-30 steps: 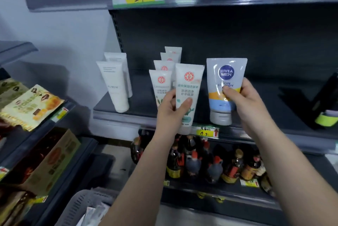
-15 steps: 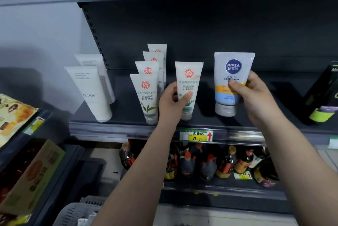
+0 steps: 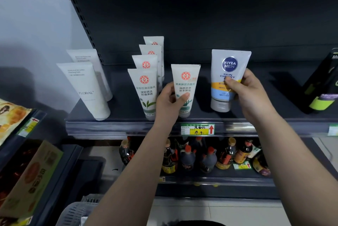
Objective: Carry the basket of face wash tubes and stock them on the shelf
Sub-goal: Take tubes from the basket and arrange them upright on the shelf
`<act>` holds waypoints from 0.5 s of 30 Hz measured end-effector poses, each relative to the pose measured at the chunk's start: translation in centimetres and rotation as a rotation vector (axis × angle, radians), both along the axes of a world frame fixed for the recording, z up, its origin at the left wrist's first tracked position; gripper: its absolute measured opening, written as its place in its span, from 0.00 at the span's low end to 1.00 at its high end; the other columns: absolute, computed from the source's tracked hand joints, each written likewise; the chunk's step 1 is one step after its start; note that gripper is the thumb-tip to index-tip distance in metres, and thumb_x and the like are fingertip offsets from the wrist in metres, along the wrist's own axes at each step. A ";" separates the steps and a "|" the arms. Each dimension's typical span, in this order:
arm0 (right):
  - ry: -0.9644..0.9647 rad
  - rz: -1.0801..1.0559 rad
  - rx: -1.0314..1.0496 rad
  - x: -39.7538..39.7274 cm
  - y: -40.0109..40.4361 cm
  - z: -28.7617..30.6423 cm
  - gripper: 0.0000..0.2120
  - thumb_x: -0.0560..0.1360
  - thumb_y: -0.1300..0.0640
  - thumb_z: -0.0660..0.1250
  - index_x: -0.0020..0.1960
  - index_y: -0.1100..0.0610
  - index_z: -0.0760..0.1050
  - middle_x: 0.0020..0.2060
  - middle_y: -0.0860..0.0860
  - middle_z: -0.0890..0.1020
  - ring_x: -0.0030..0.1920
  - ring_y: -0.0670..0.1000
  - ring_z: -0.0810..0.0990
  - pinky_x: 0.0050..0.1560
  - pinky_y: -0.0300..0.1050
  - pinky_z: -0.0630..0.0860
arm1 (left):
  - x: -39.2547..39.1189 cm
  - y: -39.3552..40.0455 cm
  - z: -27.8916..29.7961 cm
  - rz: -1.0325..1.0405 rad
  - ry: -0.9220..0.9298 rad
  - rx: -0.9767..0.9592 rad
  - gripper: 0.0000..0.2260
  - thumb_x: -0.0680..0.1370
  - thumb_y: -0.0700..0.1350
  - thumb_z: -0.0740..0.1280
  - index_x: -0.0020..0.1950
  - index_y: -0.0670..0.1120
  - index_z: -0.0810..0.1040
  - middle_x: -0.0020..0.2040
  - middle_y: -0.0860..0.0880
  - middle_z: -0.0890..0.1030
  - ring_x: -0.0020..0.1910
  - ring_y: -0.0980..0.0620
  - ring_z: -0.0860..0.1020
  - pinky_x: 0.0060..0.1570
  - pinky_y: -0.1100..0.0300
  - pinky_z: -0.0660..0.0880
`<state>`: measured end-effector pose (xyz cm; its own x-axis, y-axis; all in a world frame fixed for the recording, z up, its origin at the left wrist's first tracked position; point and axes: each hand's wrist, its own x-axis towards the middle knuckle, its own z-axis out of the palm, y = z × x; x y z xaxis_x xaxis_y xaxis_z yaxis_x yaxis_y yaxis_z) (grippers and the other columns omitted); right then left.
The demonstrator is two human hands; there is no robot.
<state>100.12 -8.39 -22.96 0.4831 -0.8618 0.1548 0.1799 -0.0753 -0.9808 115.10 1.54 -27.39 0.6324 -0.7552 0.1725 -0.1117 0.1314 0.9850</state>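
Left hand point(image 3: 169, 100) grips the white red-seal tube point(image 3: 185, 88) and right hand point(image 3: 246, 91) pinches the Nivea Men tube point(image 3: 228, 72), both standing cap-down near the shelf point(image 3: 118, 127) edge, where a careless release could topple them into the neighbouring row point(image 3: 146, 79).

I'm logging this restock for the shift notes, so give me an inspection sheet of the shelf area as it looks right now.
Surface: dark shelf, price tag on its front edge.
Job's things: Nivea Men tube and red-logo tube upright, both held; four red-logo tubes in a row; two Floral tubes; basket bottom left.
Clutter: black-green package leaning at right.
Hands: left hand grips the red-logo tube; right hand grips the Nivea tube.
Cables: nothing seen.
Surroundings: sauce bottles below; snack packs left.
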 end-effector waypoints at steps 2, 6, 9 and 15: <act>0.000 -0.004 -0.003 0.0 0.1 -0.1 0.10 0.76 0.65 0.62 0.55 0.54 0.72 0.46 0.48 0.81 0.40 0.40 0.81 0.38 0.33 0.76 | 0.0 0.1 0.0 -0.006 -0.018 0.010 0.13 0.74 0.36 0.67 0.54 0.51 0.74 0.48 0.61 0.79 0.44 0.68 0.78 0.45 0.71 0.76; -0.008 -0.004 -0.012 -0.2 0.2 -0.1 0.10 0.76 0.65 0.62 0.55 0.54 0.72 0.47 0.48 0.82 0.43 0.42 0.81 0.43 0.36 0.77 | -0.2 0.3 -0.1 -0.001 -0.033 0.033 0.15 0.74 0.36 0.68 0.59 0.48 0.73 0.51 0.57 0.79 0.50 0.64 0.78 0.52 0.65 0.75; -0.026 -0.012 -0.026 -0.6 0.2 0.2 0.10 0.76 0.66 0.62 0.53 0.53 0.73 0.46 0.48 0.82 0.44 0.43 0.81 0.45 0.37 0.77 | -1.0 0.7 0.4 0.027 -0.111 0.021 0.25 0.73 0.36 0.69 0.68 0.46 0.66 0.60 0.54 0.75 0.59 0.57 0.75 0.58 0.63 0.74; -0.080 0.009 -0.041 -2.2 0.3 1.2 0.10 0.76 0.65 0.63 0.52 0.52 0.74 0.46 0.47 0.82 0.45 0.44 0.81 0.46 0.38 0.77 | -2.8 1.9 3.1 0.254 -0.353 -0.024 0.29 0.72 0.40 0.71 0.69 0.50 0.61 0.63 0.56 0.66 0.65 0.55 0.69 0.62 0.60 0.71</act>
<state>97.90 -8.12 -21.81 0.4753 -0.8496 0.2285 0.2585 -0.1134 -0.9593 112.31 3.41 -24.31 0.6970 -0.5762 0.4269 -0.4726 0.0787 0.8778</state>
